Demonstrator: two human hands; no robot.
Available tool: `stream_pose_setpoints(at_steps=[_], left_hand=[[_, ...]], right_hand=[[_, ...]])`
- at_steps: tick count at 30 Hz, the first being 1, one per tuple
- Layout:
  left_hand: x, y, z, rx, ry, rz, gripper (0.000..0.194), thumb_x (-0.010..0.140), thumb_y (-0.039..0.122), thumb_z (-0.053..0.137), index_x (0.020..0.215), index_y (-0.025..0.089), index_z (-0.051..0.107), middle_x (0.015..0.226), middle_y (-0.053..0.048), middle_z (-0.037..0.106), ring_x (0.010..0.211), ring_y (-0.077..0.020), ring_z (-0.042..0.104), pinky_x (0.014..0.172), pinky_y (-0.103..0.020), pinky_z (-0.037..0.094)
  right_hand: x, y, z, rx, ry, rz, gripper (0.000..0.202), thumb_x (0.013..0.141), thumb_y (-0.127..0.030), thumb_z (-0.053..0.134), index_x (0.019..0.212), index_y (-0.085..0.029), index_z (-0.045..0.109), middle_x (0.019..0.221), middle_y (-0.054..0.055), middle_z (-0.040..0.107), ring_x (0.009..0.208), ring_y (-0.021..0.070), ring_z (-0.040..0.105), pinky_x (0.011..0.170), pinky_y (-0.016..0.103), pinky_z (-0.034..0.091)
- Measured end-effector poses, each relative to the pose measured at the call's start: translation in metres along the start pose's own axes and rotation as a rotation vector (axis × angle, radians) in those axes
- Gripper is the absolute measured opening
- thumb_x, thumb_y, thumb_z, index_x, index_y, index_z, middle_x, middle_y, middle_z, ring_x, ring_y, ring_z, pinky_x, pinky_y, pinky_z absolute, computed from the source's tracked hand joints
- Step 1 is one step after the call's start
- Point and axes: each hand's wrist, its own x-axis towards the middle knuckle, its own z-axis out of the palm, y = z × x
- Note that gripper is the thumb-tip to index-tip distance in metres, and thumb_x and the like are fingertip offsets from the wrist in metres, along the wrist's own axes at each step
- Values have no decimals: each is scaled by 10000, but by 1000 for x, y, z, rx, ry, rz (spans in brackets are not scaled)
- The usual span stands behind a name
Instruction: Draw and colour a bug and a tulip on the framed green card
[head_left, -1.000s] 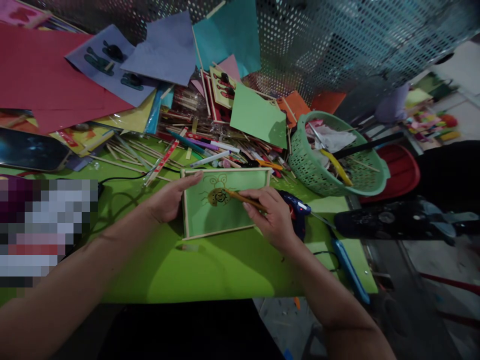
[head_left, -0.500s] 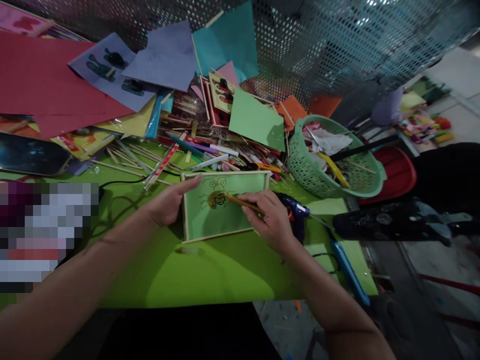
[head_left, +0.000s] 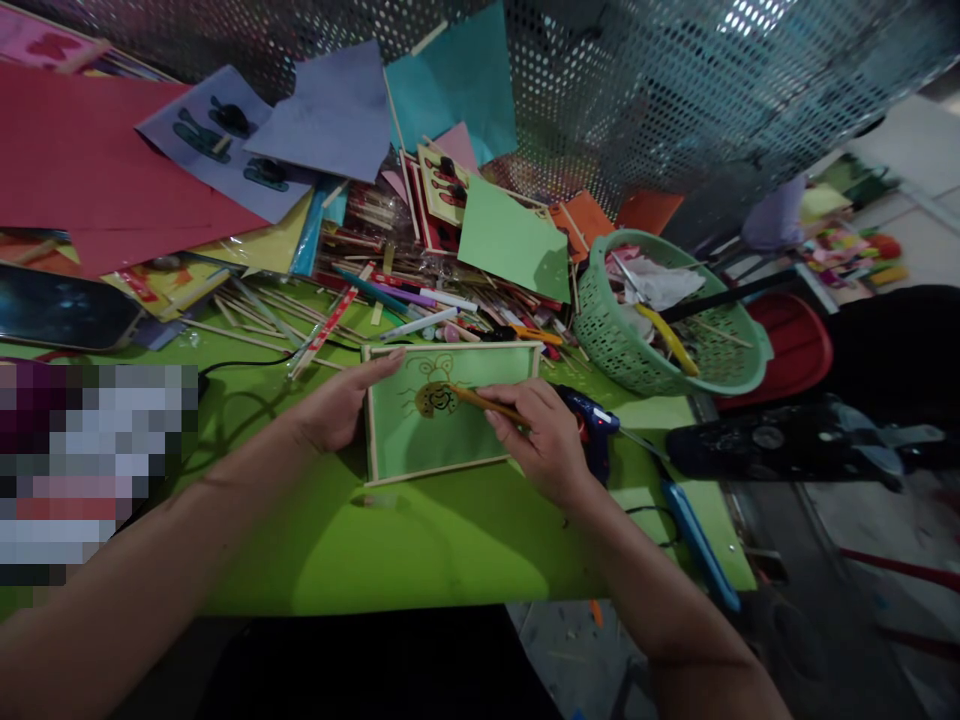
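Observation:
A green card (head_left: 465, 435) edged with thin wooden sticks lies on the table in front of me. It bears a drawn insect-like figure (head_left: 433, 400) with a brown spotted body, curly feelers and thin legs. My left hand (head_left: 351, 405) grips the card's left edge, thumb on top and the other fingers mostly hidden. In my right hand (head_left: 536, 430) is a slim orange-brown pen (head_left: 487, 402), pinched between thumb and fingers. Its tip points left and meets the drawn body. A small translucent cap (head_left: 381, 501) lies just below the frame.
Right of the card lies a blue glue gun (head_left: 596, 425), near a green basket (head_left: 667, 370) of scraps. Sticks and pens (head_left: 420, 300) pile up behind the card, under coloured sheets (head_left: 322, 120). A blue cutter-like tool (head_left: 697, 545) lies at the right table edge.
The pen tip has shifted very slightly at the right side of the drawn body. My left hand and the framed card have stayed in place.

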Motion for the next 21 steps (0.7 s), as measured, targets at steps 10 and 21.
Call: stream_pose_setpoints(at_steps=[10,21], left_hand=[[0,-1,1,6,-10,-7,500,874,444,626,1246,117,684,1058,-172,782,1032,-350,734,942,-464,582],[-1,-1,2,2,12,0,457,866,440,641,1186,122,717,1043,-165,787,1035,-347,734,928,-443,592]], right_hand=[[0,-1,2,-16,4,2,199,956,-236,567,1132,-250,658,951,50,706,879,211,623,780,367,498],[-1,-2,3,-20,-1,3,199,956,-227,568,1137,-249,648,969,50,712,892,214,623,791,367,493]])
